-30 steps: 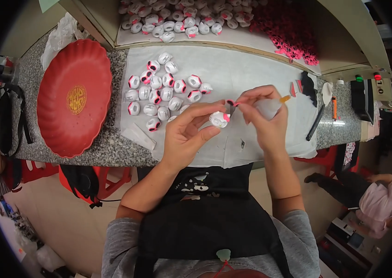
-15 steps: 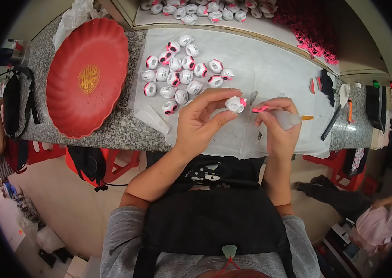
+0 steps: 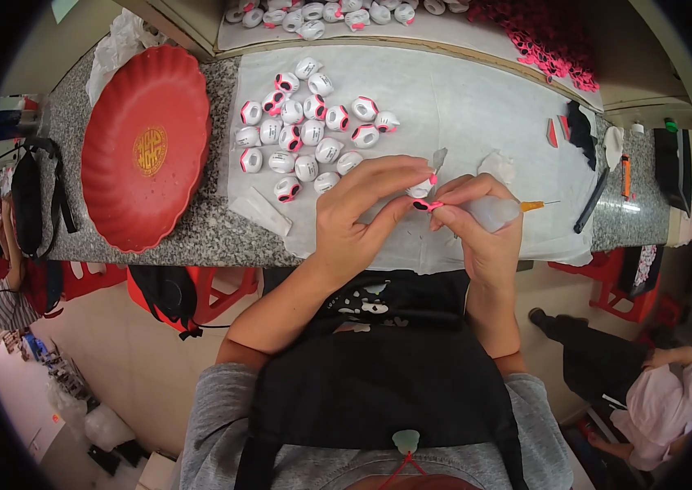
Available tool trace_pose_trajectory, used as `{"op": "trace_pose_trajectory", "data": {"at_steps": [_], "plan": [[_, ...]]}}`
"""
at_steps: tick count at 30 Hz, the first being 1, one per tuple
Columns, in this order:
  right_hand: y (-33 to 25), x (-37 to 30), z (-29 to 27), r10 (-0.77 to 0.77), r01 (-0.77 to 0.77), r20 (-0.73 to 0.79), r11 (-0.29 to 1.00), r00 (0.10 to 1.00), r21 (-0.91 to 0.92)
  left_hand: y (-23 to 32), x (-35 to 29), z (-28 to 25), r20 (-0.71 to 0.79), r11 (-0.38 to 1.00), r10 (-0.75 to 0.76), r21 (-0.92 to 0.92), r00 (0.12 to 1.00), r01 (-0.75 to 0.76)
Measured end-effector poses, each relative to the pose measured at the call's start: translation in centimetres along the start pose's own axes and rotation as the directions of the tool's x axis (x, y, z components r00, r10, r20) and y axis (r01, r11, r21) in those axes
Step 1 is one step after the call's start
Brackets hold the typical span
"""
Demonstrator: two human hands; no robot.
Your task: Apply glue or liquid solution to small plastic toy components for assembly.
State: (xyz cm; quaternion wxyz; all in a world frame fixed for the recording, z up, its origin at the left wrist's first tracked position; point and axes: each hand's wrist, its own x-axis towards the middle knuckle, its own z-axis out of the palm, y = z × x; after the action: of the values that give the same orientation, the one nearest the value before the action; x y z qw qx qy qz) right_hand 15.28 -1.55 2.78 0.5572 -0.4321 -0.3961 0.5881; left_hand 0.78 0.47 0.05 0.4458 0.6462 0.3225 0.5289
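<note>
Between the fingertips of my left hand (image 3: 354,216) is a small white cat-head piece (image 3: 420,190) with a pink bow, partly covered by the fingers. My right hand (image 3: 486,245) pinches a tiny pink-and-black glasses part (image 3: 426,206) and brings it up against the underside of the white head. Tucked in the same right hand is a translucent squeeze bottle (image 3: 495,214), its orange needle tip pointing right, away from the head. To the left on the white sheet lie several similar white heads (image 3: 312,131), some with pink-and-black glasses parts on them.
A large red scalloped tray (image 3: 187,106) stands at the left on the granite counter (image 3: 227,237). Beyond the white sheet (image 3: 477,106), a shelf carries more white heads (image 3: 311,30) and a heap of pink parts (image 3: 554,61). An orange-handled tool (image 3: 625,175) lies far right. Behind me, another person (image 3: 660,392) is at the lower right.
My right hand has moved left, bringing the glasses part from apart to against the white head. The left hand has tilted the head. The whole view has shifted slightly.
</note>
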Motion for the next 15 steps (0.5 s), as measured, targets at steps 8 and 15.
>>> {"op": "trace_pose_trajectory", "data": {"at_steps": [8, 15], "plan": [[0.4, 0.0, -0.3, -0.026, 0.022, -0.042, 0.997, 0.999, -0.080, 0.0, 0.0, 0.1, 0.032, 1.000, 0.021, -0.015, 0.999, -0.021], [1.3, -0.1, 0.2, -0.116, 0.111, -0.066, 0.991, 0.991, -0.074, 0.1, -0.2, 0.1, -0.003, 0.863, -0.223, -0.466, 0.975, 0.195]]}}
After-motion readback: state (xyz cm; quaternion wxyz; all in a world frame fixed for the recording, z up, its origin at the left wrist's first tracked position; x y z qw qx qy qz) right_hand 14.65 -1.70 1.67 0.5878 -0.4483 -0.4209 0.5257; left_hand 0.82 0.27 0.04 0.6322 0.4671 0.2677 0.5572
